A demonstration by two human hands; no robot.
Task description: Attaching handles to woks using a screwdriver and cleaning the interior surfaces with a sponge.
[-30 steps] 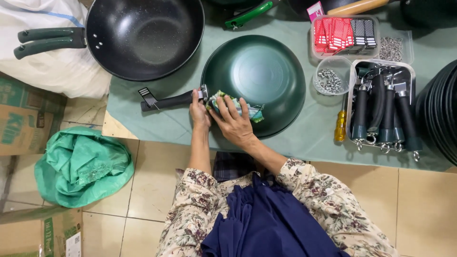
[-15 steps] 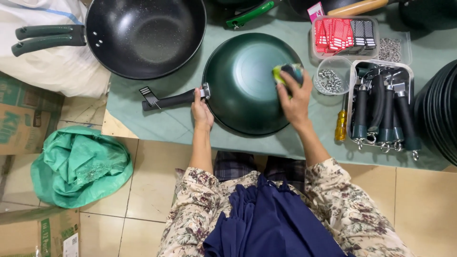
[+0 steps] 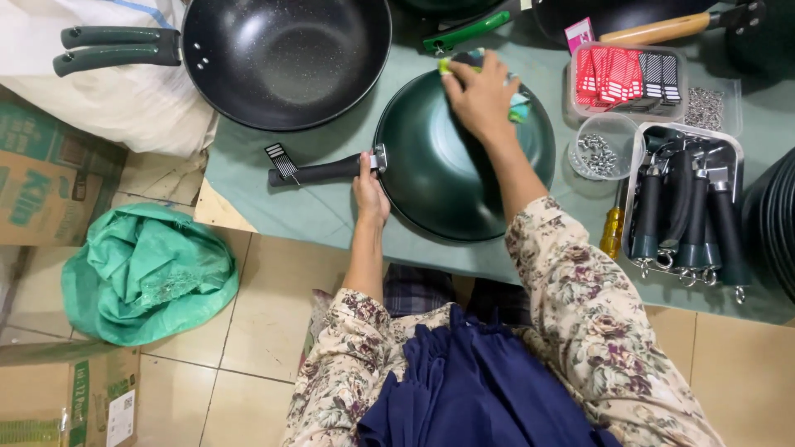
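A dark green wok (image 3: 447, 178) lies on a pale green cloth (image 3: 323, 207), its black handle (image 3: 319, 171) pointing left. My left hand (image 3: 370, 189) grips the wok where the handle joins the bowl. My right hand (image 3: 480, 93) presses a green and yellow cloth (image 3: 517, 108) against the wok's far inner rim.
A larger black speckled wok (image 3: 286, 54) sits at the back left. To the right are a tray of red and black tags (image 3: 625, 79), a clear cup of screws (image 3: 598, 149), a tray of dark handles (image 3: 683, 215) and a yellow screwdriver (image 3: 611, 232). A green bag (image 3: 149, 273) lies on the floor beside cardboard boxes (image 3: 50, 174).
My right hand has swept the cloth around the wok, from the near left by the handle joint, past the right rim, to the far rim. My left hand stays at the handle.
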